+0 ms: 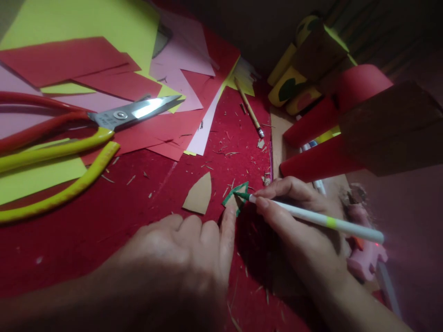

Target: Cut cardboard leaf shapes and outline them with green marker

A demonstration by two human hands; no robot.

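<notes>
- Two small pointed pieces of tan card lie on the red surface: a plain piece (199,194), smooth-faced with curved sides, and just right of it a green-edged piece (238,203), its border inked in an uneven band.
- The right hand (297,237) is closed in a writing pinch, thumb and fingers together around a slender white marker (297,211) with a yellow-green band; its green tip meets the green-edged piece.
- The left hand (183,249) has its index finger extended, the tip on the lower edge of that same piece; the other fingers curl under, and whether they hold anything I cannot tell.
- The red surface (155,193) looks matt and is littered with thin, splintery shreds.
- Scissors (120,115) with bright metal blades and red and yellow looped handles rest across flat, overlapping paper sheets (104,23), yellow, red and pink.
- Smooth red cylinders (318,159) adjoin brown board at right.
</notes>
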